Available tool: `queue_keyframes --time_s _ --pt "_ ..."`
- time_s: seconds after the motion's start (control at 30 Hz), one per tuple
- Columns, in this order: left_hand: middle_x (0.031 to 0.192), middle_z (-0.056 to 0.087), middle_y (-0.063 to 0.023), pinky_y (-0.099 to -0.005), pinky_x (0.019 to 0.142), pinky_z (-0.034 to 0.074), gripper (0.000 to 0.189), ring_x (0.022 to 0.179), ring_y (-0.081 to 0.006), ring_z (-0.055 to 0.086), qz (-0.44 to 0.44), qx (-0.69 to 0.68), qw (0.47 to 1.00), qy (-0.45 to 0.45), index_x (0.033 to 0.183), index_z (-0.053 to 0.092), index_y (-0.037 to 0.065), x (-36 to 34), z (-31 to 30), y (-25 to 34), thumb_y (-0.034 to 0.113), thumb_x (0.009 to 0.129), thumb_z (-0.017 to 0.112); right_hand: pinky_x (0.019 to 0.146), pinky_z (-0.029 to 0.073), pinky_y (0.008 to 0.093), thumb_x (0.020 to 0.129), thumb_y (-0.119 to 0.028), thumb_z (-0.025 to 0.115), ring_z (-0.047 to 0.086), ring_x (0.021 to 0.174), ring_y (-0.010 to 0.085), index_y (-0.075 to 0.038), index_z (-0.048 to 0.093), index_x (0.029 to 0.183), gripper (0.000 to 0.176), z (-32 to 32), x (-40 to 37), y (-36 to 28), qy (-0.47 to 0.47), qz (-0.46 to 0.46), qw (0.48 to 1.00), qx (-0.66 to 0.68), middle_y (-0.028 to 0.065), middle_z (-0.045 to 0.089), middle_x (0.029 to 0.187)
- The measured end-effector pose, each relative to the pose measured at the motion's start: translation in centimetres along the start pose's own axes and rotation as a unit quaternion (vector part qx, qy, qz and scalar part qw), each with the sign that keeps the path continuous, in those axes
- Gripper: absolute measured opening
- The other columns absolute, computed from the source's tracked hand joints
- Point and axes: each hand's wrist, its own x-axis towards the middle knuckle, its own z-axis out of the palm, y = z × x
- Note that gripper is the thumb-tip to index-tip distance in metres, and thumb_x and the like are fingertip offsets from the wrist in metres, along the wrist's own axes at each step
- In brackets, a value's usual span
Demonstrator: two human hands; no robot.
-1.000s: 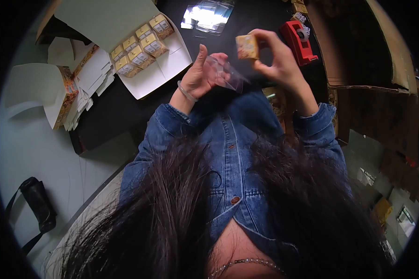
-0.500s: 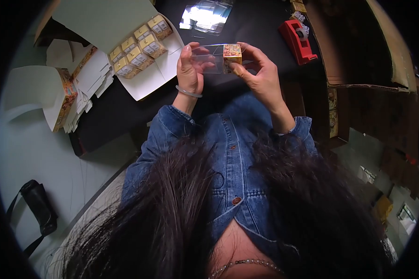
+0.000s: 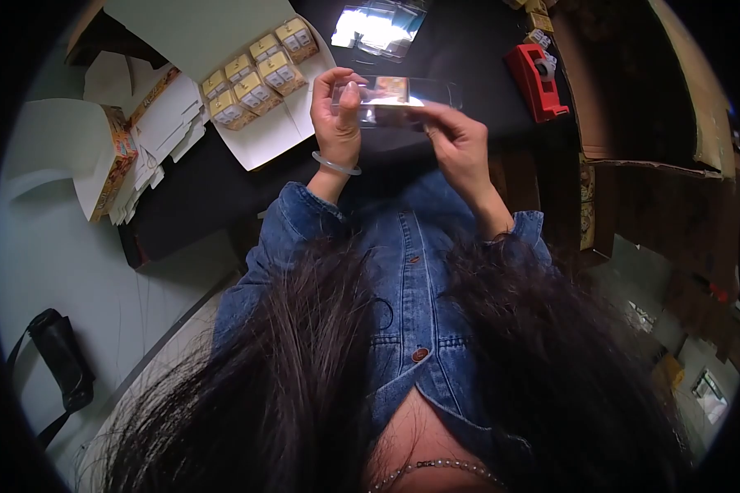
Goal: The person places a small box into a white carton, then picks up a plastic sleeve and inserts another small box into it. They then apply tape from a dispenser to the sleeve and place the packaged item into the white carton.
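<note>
My left hand [image 3: 337, 111], with a bracelet at the wrist, and my right hand [image 3: 456, 144] together hold a clear plastic box [image 3: 423, 92] level over the black table [image 3: 205, 193]. A small yellow printed box [image 3: 390, 85] sits inside the clear box, near its left half. The left fingers pinch the clear box's left end. My right hand supports it from below and to the right.
An open white carton [image 3: 275, 135] holds several small yellow boxes [image 3: 259, 70] at the left. Clear plastic sleeves [image 3: 378, 20] lie beyond. A red tape dispenser [image 3: 536, 78] is at the right, beside a large cardboard box [image 3: 658, 82]. Folded cartons [image 3: 99, 156] are far left.
My right hand brought the yellow box to the clear sleeve in my left hand and pushed it inside. Both hands now hold the filled clear box flat.
</note>
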Motion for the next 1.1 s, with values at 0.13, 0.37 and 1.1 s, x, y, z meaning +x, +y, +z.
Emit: queue_keyframes --time_s 0.13,0.37,1.1 --pt "0.103 0.058 -0.0068 -0.0267 0.09 0.046 0.043 0.097 -0.014 0.058 -0.018 0.015 1.0 -0.007 0.114 0.053 0.004 -0.2 -0.4 0.6 0.044 0.097 0.052 0.109 0.037 0.0388 0.092 -0.027 0.056 0.03 0.141 0.0251 -0.002 0.034 0.147 0.065 -1.6 0.4 0.2 -0.284 0.112 0.872 0.382 0.013 0.03 0.154" --pt "0.126 0.055 -0.0116 -0.0307 0.098 0.043 0.044 0.111 -0.02 0.056 -0.124 -0.03 0.989 -0.069 0.127 0.046 0.003 -1.2 1.9 1.5 0.034 0.103 0.027 0.103 0.041 0.0343 0.098 -0.022 0.054 0.052 0.122 0.0232 -0.002 0.053 0.134 0.042 -3.2 2.6 0.5 -0.258 0.142 0.943 0.156 0.0097 0.047 0.143" --pt "0.12 0.058 -0.01 -0.0415 0.104 0.036 0.06 0.116 -0.0323 0.05 -0.006 0.388 0.915 -0.113 0.122 0.048 0.008 1.2 1.7 -7.1 0.022 0.072 0.079 0.083 0.052 0.0439 0.078 -0.049 0.068 0.067 0.096 0.0359 -0.001 0.062 0.117 0.063 -8.0 41.5 18.0 -0.087 0.046 0.831 -0.547 0.0235 0.066 0.109"
